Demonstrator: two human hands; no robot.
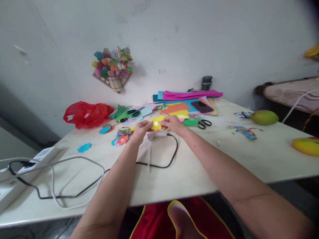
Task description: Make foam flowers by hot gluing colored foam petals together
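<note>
Between my two hands is a yellow paper flower (156, 124) with a pale round centre, held up over the middle of the table. My left hand (142, 128) pinches its left edge. On the opposite edge, the fingers of my right hand (171, 123) are closed. Just below lies a white glue gun (159, 133) with a clear glue stick (149, 156) and a black cord; my hands partly hide it. Left of my left hand sits a pile of cut paper flowers, an orange one (122, 139) on top. Black-handled scissors (204, 124) lie right of my right hand.
Coloured paper sheets (174, 108), a phone (201, 106) and other scissors (134, 112) lie at the back. A red plastic bag (86, 114) stands back left. A power strip (27, 177) with looping cables is at left, a green mango (264, 117) at right.
</note>
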